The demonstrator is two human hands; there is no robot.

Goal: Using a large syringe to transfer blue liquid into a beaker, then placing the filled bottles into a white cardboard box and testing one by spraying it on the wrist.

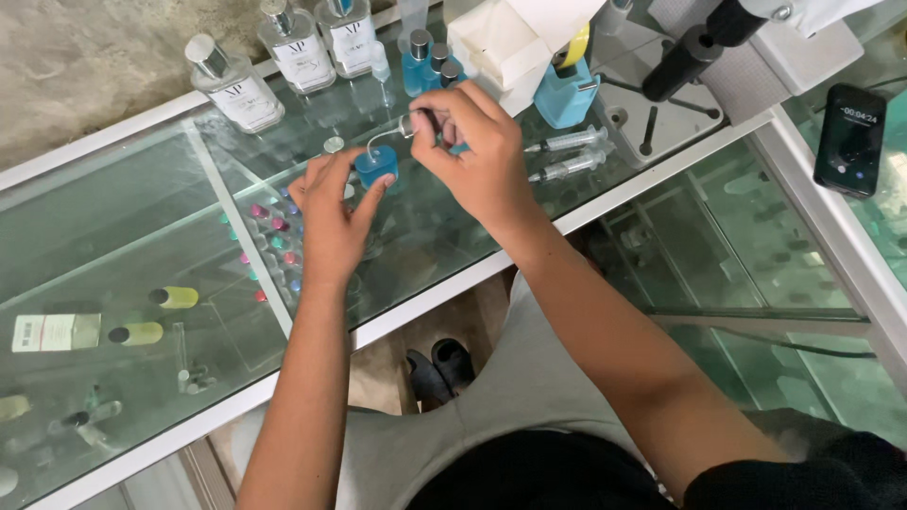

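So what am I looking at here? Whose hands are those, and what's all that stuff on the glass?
This picture comes from a camera worn on a person's head, so you look down just as they do. There is no machine, only their two bare hands over a glass counter. The left hand holds a small blue bottle steady on the glass. The right hand pinches a little silver spray top with a thin tube hanging from it, just above that bottle. Behind the hands stand clear perfume bottles and more small blue ones. To the right lie two syringes, and a black phone rests further off. Under the glass you can see tiny coloured caps and yellow tubes on a shelf.
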